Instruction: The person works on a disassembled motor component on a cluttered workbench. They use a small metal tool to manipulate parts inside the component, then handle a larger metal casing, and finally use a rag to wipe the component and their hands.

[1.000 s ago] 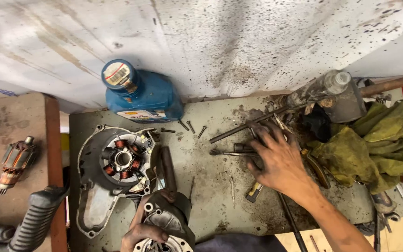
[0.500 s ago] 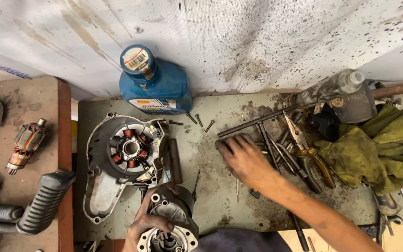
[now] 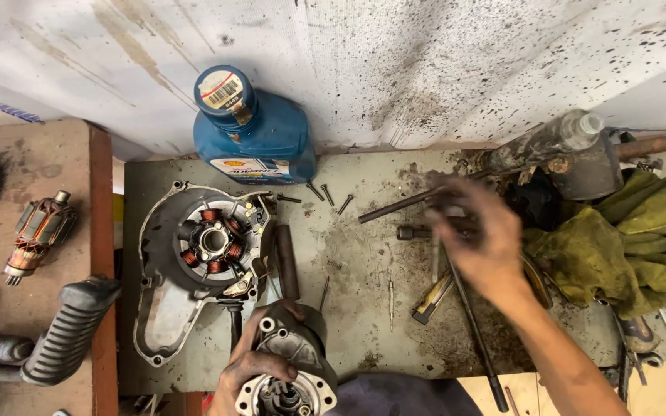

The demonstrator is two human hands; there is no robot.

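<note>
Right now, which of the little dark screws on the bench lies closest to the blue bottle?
The small dark screw just below the blue plastic bottle, leftmost of the three there. The other two lie farther right.

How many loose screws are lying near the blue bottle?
4 screws: one nearest the blue oil bottle, then and in a row rightward. More may hide under the blurred right hand.

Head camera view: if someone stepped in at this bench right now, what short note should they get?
Left hand grips the round metal motor housing at the bench's near edge. Right hand, blurred, is over the greasy tool pile; whether it grips anything is unclear. Engine cover with copper coils lies open beside the blue oil bottle. Loose screws lie out; nothing visibly refitted.
</note>
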